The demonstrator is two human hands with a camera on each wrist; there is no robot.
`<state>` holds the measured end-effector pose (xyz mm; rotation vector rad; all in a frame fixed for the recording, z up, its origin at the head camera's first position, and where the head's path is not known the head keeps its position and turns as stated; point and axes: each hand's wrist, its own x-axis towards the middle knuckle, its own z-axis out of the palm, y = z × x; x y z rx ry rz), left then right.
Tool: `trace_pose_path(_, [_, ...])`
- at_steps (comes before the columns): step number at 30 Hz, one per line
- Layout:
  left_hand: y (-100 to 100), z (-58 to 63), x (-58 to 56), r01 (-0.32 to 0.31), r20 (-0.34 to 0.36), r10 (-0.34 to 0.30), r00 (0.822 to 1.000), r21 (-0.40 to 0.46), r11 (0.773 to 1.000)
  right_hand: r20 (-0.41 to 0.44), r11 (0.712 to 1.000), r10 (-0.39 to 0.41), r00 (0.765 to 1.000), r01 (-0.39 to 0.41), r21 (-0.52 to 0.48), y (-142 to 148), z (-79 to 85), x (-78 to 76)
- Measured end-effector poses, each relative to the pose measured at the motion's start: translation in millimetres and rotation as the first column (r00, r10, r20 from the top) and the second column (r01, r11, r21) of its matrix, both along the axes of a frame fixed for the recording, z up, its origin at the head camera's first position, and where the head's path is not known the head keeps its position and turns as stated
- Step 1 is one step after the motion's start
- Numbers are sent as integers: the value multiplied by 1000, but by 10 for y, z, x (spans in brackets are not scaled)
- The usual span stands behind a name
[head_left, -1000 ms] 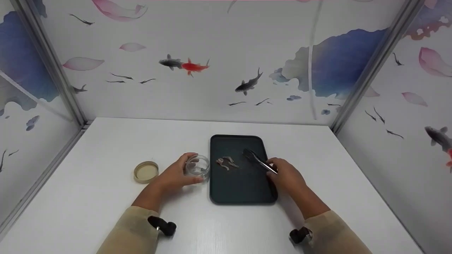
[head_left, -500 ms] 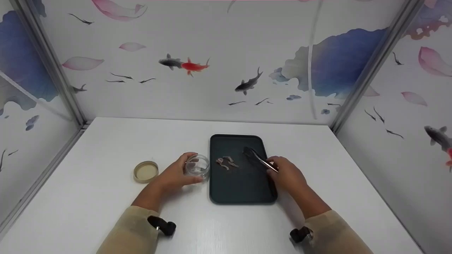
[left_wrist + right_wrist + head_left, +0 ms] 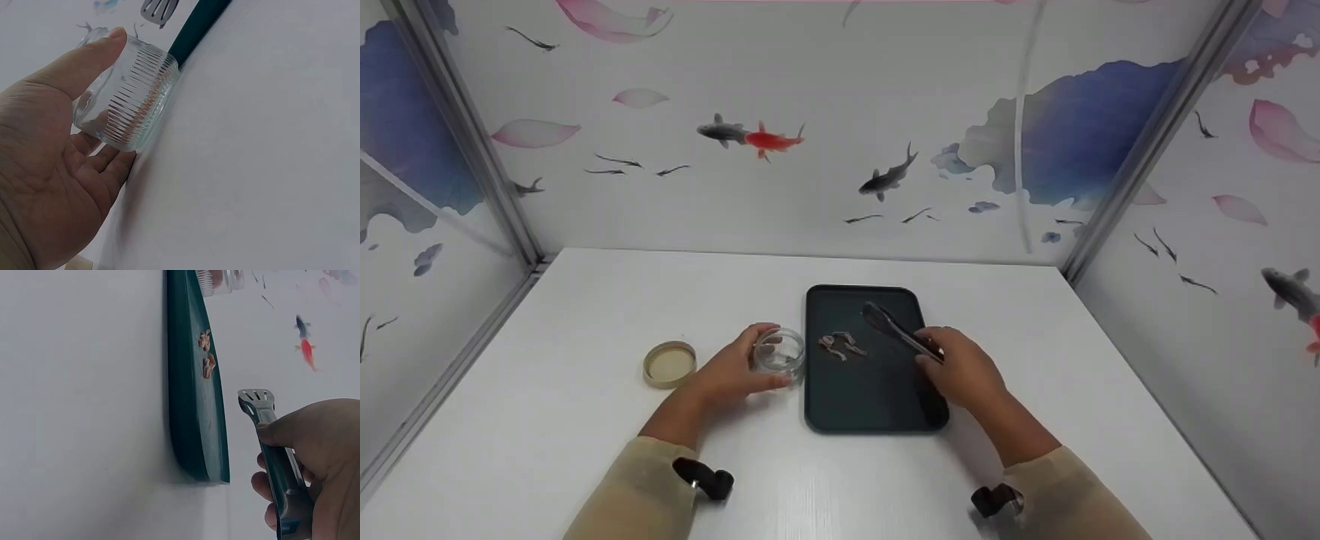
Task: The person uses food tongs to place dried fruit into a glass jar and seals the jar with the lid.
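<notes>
My left hand (image 3: pixel 739 369) grips a clear glass jar (image 3: pixel 780 354) by its sides, thumb and fingers wrapped round it, just left of the dark green tray (image 3: pixel 877 409). In the left wrist view the jar (image 3: pixel 132 98) shows ribbed walls. Metal tongs (image 3: pixel 894 324) with slotted ends are held in my right hand (image 3: pixel 964 367), over the tray's right side. Several small brownish dried pieces (image 3: pixel 832 346) lie on the tray, left of the tongs and apart from them. The right wrist view shows the tongs (image 3: pixel 278 467) above the tray, nothing visible between their ends.
A round beige lid (image 3: pixel 669 365) lies on the white table (image 3: pixel 825 487) left of my left hand. Printed walls (image 3: pixel 810 202) with metal corner posts enclose the table at the back and sides.
The tongs and my right hand have shifted slightly left over the tray, the tong tips closer to the dried pieces. My left hand and the jar have stayed in place.
</notes>
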<state>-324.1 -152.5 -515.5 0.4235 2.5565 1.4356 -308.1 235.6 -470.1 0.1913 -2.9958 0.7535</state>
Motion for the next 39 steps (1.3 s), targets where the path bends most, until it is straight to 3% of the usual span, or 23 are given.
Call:
trace_pose_path(12, [-9, -18, -10, 23, 17, -24, 1000, 44, 999, -21, 999, 50, 999, -51, -12, -228, 131, 102])
trace_pose_path(25, [18, 3, -1, -15, 28, 14, 1000, 12, 1000, -100, 991, 133, 986, -131, 25, -417, 264, 200])
trace_pose_path(39, [-9, -4, -14, 24, 7, -24, 1000, 43, 999, -119, 985, 169, 979, -172, -16, -722, 303, 314])
